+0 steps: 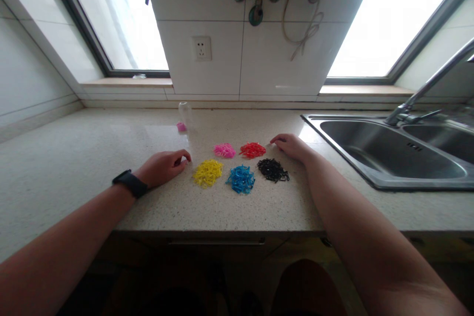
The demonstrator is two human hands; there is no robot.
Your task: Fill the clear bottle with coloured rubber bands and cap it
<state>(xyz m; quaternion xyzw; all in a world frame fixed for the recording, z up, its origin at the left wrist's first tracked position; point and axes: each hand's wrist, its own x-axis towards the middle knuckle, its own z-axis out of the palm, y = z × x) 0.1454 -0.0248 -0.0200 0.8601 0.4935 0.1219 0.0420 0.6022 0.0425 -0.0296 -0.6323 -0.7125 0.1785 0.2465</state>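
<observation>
Several small heaps of rubber bands lie on the speckled countertop (74, 168): pink (224, 150), red (252, 149), yellow (208, 173), blue (241, 178) and black (273, 170). My left hand (163, 167), with a black watch on the wrist, rests on the counter just left of the yellow heap, fingers curled with the thumb against them and nothing seen in them. My right hand (292, 146) lies on the counter right of the red heap and above the black one, fingers bent down to the surface, holding nothing that I can see.
A steel double sink (392, 150) with a tap (425, 91) is set in the counter at the right. A small clear bottle (184, 111) and its pink cap (181, 127) stand near the back wall. Utensils hang above a wall socket (202, 48).
</observation>
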